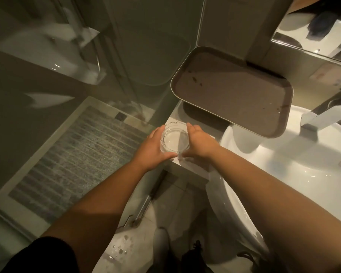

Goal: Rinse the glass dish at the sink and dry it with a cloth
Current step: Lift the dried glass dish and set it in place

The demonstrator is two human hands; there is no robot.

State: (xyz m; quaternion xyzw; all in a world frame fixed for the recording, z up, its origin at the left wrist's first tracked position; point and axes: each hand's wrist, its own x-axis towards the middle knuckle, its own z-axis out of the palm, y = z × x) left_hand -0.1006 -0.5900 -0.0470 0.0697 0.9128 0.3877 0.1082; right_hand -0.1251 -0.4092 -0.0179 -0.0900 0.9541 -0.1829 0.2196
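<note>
A round clear glass dish (174, 139) sits on the white counter ledge (193, 168) left of the sink. My left hand (153, 148) cups its left side, thumb along the near rim. Against its right side lies my right hand (200, 141), fingers reaching over the far rim. Both hands touch the dish. The white sink basin (295, 170) lies to the right, with a chrome faucet (319, 117) above it. No cloth is in view.
A brown tray (232, 89) rests on the counter behind the dish, overhanging the basin. A mirror (313, 26) hangs at top right. A glass shower door (110, 62) and a tiled shower floor (71, 158) are at left. Wet floor lies below.
</note>
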